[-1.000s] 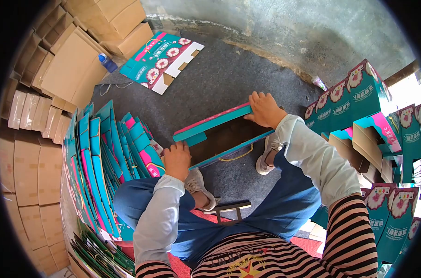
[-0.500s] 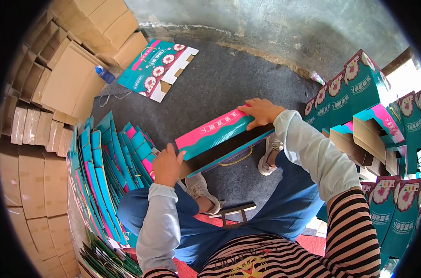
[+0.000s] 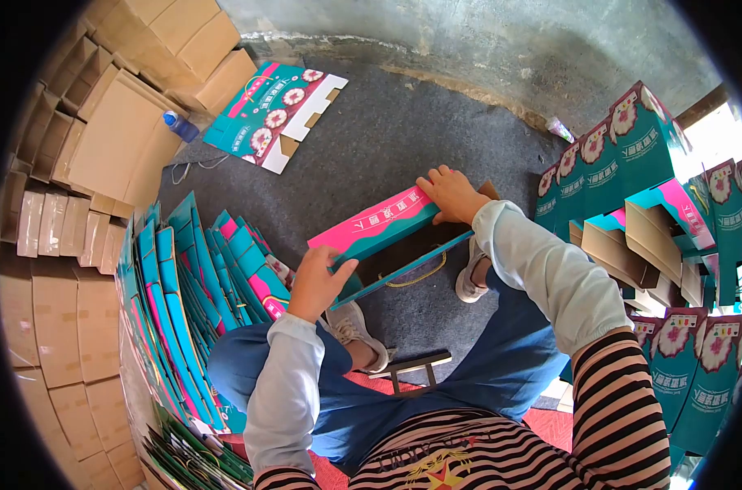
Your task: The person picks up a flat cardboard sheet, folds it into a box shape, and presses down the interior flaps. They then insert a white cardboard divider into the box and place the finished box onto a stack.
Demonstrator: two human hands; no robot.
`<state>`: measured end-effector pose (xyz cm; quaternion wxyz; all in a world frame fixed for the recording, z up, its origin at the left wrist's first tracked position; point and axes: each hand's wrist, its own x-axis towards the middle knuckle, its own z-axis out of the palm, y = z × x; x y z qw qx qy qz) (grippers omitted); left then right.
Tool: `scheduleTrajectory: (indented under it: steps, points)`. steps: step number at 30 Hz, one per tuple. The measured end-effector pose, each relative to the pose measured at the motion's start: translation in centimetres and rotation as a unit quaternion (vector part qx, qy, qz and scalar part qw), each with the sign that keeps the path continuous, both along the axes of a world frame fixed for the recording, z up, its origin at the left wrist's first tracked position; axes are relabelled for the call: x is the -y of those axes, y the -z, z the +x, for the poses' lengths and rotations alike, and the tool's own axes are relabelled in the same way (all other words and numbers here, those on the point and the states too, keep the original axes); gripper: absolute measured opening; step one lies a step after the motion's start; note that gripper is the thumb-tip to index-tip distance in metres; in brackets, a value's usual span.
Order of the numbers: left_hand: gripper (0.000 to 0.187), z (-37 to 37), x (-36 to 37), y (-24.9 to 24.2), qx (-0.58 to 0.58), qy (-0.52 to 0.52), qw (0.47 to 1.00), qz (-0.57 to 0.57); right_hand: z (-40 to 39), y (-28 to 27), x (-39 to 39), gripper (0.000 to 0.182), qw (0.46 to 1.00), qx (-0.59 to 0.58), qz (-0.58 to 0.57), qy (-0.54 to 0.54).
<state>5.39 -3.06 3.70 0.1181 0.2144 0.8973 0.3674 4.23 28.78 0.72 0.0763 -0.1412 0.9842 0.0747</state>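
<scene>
Between my knees is a teal and pink carton [image 3: 387, 230] with a dark open inside and a yellow cord handle on its near side. My left hand [image 3: 318, 282] grips the carton's left end, thumb toward the opening. At the right end, my right hand [image 3: 454, 196] is closed over the pink edge, fingers on the outside and thumb toward the inside. A brown flap [image 3: 489, 191] sticks out just beyond my right hand.
Folded teal cartons [image 3: 175, 302] lean in a row at the left. Brown boxes [image 3: 60, 327] are stacked behind them. A flat printed sheet [image 3: 273, 114] and a blue bottle [image 3: 180, 126] lie ahead. Made-up cartons [image 3: 640, 155] stand at the right.
The carton's opening looks wider, and a brown flap now shows at its right end. My left hand has shifted right and up onto the carton's end; my right hand has moved slightly left.
</scene>
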Motion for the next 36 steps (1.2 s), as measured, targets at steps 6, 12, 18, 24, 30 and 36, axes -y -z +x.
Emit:
scheduleTrajectory:
  steps: [6, 12, 18, 24, 30, 36]
  points:
    - [0.031, -0.4, 0.0, 3.6, -0.053, 0.08, 0.989, -0.11, -0.1, 0.1, 0.2, 0.078, 1.0, 0.016, -0.002, 0.018]
    - [0.032, -0.5, -0.5, 4.1, -0.101, 0.115, 0.978, -0.144, -0.2, 0.4, 0.1, 0.078, 1.0, 0.005, -0.003, 0.016]
    - [0.033, -0.9, -0.2, 5.1, -0.119, 0.111, 0.979, -0.125, -0.1, 0.0, 0.3, 0.079, 1.0, 0.009, -0.001, 0.011]
    - [0.034, -1.1, 0.1, 5.6, -0.112, 0.109, 0.981, -0.116, -1.0, -5.1, -4.1, 0.037, 0.977, -0.055, -0.038, 0.203]
    - [0.035, -0.9, 0.1, 5.5, -0.114, 0.113, 0.979, -0.126, 1.5, -4.6, -7.4, 0.039, 0.809, 0.264, -0.415, 0.323]
    - [0.04, -0.7, 0.5, 6.0, -0.144, 0.11, 0.977, -0.108, 2.0, -1.7, -4.4, 0.033, 0.878, 0.272, -0.343, 0.193]
